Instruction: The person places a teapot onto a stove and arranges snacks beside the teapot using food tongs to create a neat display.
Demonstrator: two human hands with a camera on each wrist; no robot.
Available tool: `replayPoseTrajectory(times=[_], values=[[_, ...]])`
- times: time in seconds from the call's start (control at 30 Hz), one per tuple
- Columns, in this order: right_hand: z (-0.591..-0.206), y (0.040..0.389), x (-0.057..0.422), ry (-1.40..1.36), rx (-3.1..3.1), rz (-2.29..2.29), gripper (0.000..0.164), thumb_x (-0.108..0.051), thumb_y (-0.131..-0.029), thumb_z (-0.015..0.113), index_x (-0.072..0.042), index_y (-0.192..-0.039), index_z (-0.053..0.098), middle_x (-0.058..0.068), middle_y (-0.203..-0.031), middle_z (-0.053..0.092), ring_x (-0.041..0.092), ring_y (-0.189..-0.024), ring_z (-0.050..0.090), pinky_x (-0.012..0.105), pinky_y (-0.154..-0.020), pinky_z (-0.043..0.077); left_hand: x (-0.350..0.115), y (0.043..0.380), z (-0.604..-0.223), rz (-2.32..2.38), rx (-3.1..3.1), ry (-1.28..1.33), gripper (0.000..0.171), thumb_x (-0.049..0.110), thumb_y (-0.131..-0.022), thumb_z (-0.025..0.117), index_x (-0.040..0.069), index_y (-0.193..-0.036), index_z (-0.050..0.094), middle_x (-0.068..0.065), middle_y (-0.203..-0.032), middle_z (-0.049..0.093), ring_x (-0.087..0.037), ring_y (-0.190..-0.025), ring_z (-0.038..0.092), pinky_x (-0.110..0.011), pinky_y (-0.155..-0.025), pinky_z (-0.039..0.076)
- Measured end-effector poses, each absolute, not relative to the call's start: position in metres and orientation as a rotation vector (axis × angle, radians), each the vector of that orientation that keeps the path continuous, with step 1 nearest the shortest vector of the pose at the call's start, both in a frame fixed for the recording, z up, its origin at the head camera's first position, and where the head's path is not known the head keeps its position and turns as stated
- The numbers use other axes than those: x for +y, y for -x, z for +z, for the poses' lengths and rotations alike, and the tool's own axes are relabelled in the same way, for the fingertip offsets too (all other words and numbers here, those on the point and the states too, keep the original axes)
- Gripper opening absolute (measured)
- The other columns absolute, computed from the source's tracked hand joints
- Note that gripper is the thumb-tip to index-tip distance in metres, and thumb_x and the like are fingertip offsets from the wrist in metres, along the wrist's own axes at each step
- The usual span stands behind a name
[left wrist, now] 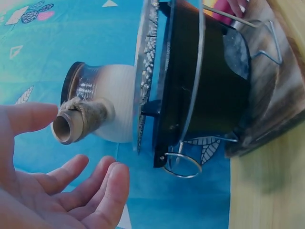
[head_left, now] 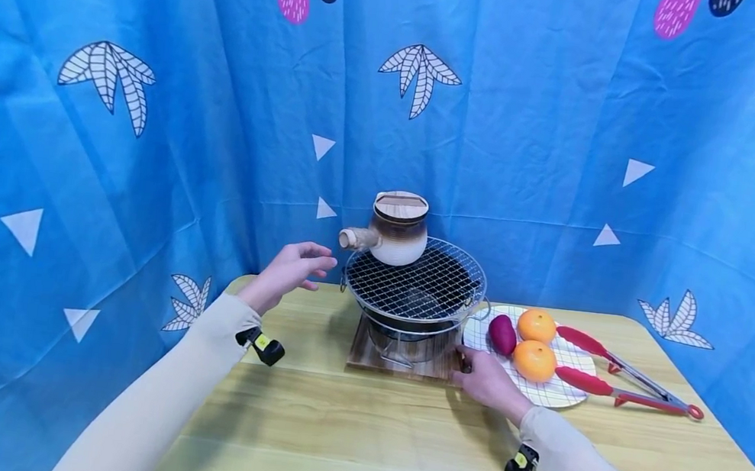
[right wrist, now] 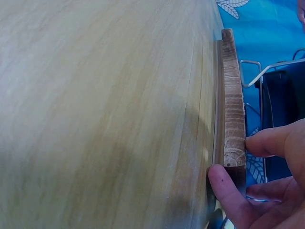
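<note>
My left hand is held in the air with loosely bent, parted fingers, just left of the wrapped side handle of a small clay pot. The left wrist view shows thumb and fingers around the handle's open end, with nothing gripped. The pot, brown above and cream below with a wooden lid, sits on the wire grate of a round black tabletop grill. Under the grill lies a dark wooden board. My right hand pinches the board's front right corner, fingers on both faces.
A checked plate at the right bears two oranges and a dark purple oblong fruit or vegetable. Red-tipped tongs lie across the plate and table. A blue patterned curtain hangs behind and at both sides.
</note>
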State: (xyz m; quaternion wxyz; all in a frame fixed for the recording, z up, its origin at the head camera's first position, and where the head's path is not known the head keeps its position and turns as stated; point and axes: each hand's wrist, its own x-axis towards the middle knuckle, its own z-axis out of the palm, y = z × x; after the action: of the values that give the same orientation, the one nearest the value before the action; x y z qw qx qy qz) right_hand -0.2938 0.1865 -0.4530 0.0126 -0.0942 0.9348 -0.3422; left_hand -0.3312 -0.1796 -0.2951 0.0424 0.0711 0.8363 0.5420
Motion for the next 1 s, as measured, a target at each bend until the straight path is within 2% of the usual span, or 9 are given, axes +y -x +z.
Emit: replayPoseTrajectory(times=[0.2,0.4,0.53,0.67,0.87,1.0], values=[[-0.453,0.294,0.187,0.306,2.911,-1.074,0.066,-0.013,-0.088,0.073,0.002,-0.147,0.047,0.026,-0.128,0.064,0.018,-0.065,0.054,0.03,-0.054,0.049,-0.18,0.32,-0.307,1.629,2.624,-0.258,0.046,0.033,-0.098,0.064,0.004,-0.134,0.057,-0.018,-0.132,0.059,-0.033,-0.117,0.059,-0.041,-0.09,0.061],[-0.454,0.295,0.187,0.29,2.909,-1.069,0.066,-0.013,-0.087,0.073,0.003,-0.146,0.047,0.017,-0.11,0.068,0.018,-0.059,0.049,0.031,-0.051,0.047,-0.178,0.313,-0.324,1.612,2.646,-0.249,0.042,0.028,-0.098,0.063,0.002,-0.131,0.058,-0.018,-0.129,0.062,-0.027,-0.109,0.063,-0.037,-0.088,0.061],[-0.454,0.295,0.187,0.308,2.925,-1.054,0.066,-0.012,-0.087,0.073,0.004,-0.145,0.048,0.021,-0.121,0.067,0.017,-0.067,0.055,0.032,-0.059,0.052,-0.175,0.309,-0.336,1.593,2.641,-0.207,0.04,0.026,-0.098,0.063,0.001,-0.13,0.059,-0.017,-0.126,0.064,-0.027,-0.105,0.065,-0.037,-0.091,0.06],[-0.454,0.294,0.188,0.319,2.929,-1.048,0.065,-0.013,-0.087,0.073,0.004,-0.145,0.048,0.021,-0.12,0.067,0.018,-0.069,0.056,0.031,-0.061,0.053,-0.171,0.309,-0.348,1.603,2.639,-0.207,0.041,0.025,-0.096,0.065,0.0,-0.128,0.06,-0.017,-0.124,0.065,-0.027,-0.103,0.066,-0.04,-0.091,0.06],[-0.454,0.295,0.188,0.322,2.911,-1.067,0.065,-0.012,-0.088,0.071,0.005,-0.145,0.047,0.019,-0.118,0.067,0.017,-0.063,0.051,0.03,-0.054,0.048,-0.165,0.307,-0.368,1.594,2.66,-0.19,0.04,0.023,-0.093,0.067,-0.001,-0.124,0.061,-0.017,-0.121,0.066,-0.021,-0.088,0.067,-0.043,-0.09,0.06],[-0.454,0.295,0.188,0.314,2.895,-1.093,0.065,-0.013,-0.088,0.071,0.003,-0.146,0.047,0.016,-0.109,0.068,0.014,-0.055,0.046,0.03,-0.048,0.047,-0.161,0.305,-0.381,1.585,2.666,-0.194,0.039,0.022,-0.09,0.07,-0.001,-0.122,0.063,-0.017,-0.122,0.066,-0.02,-0.086,0.066,-0.044,-0.088,0.06]])
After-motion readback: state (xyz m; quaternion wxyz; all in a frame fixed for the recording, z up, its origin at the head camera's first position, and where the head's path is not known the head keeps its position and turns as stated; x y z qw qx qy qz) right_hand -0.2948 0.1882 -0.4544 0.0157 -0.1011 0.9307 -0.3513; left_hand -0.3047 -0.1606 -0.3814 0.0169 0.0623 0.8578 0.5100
